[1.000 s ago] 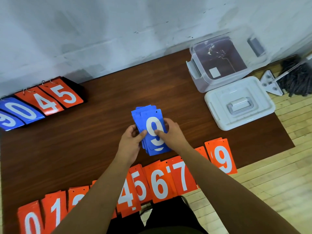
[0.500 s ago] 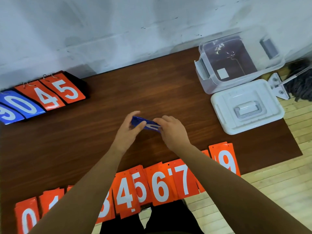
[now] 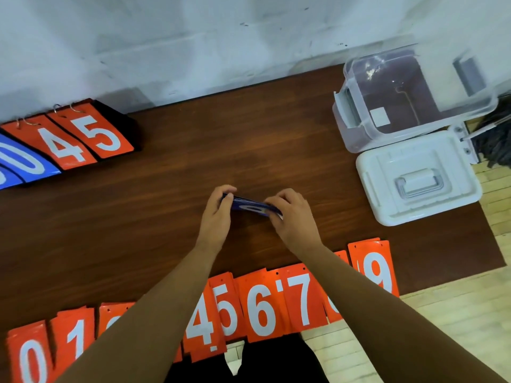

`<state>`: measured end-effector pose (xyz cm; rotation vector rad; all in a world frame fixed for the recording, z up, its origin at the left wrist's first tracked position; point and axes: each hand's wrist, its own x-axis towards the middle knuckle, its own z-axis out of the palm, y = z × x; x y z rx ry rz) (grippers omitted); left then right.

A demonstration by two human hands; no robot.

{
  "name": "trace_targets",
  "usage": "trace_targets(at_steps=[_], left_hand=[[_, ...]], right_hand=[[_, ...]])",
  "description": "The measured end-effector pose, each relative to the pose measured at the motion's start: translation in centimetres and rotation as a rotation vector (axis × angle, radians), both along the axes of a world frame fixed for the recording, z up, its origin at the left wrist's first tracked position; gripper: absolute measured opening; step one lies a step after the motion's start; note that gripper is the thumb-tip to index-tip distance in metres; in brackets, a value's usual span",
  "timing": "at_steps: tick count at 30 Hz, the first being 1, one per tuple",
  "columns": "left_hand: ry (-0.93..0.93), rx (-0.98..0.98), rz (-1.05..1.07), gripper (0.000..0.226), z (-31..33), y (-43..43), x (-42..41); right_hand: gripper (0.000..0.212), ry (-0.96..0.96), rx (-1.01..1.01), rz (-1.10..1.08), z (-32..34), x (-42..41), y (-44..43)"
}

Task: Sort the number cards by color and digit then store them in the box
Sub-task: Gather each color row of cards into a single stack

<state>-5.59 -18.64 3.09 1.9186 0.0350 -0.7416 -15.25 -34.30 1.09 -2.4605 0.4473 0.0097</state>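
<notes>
A stack of blue number cards [image 3: 250,208] is held almost flat, low over the middle of the brown table [image 3: 171,217]. My left hand [image 3: 218,214] grips its left end and my right hand [image 3: 293,217] grips its right end. A row of orange number cards [image 3: 261,308], from 0 at the left to 9 at the right, lies along the table's near edge; my forearms hide some of them. The clear plastic box [image 3: 414,95] stands with nothing in it at the far right corner.
The box's white lid [image 3: 417,178] lies just in front of it. A flip scoreboard [image 3: 69,136] showing orange 4 and 5 and blue digits sits at the far left against the white wall. A dark mop head [image 3: 495,145] lies on the wooden floor at right.
The blue stack was upright with its 9 facing me; both hands have tipped it flat and lowered it toward the table. The view has shifted slightly left.
</notes>
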Motion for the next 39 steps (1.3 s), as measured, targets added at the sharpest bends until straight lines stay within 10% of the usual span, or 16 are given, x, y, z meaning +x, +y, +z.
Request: trace_targets(at_steps=[6, 16, 21, 25, 39], left_hand=[[0.02, -0.069, -0.013, 0.036, -0.5, -0.4, -1.3], [0.097, -0.094, -0.022, 0.011, -1.1, 0.1, -0.6], [0.13, -0.05, 0.106, 0.051, -0.1, -0.1, 0.0], [0.18, -0.008, 0.018, 0.035, -0.9, -1.2, 0.1], [-0.159, 0.416, -0.103, 0.04, -3.3, -2.5, 1.8]], right_hand=[[0.033, -0.093, 0.289, -0.165, -0.3, -0.1, 2.2], [0.04, -0.062, -0.176, 0.09, -1.1, -0.2, 2.1], [0.032, 0.05, 0.603, -0.503, 0.7, 1.0, 1.5], [0.038, 0.112, 1.005, -0.749, 0.7, 2.1, 2.0], [0.047, 0.259, 0.057, -0.38, -1.7, 3.8, 2.1]])
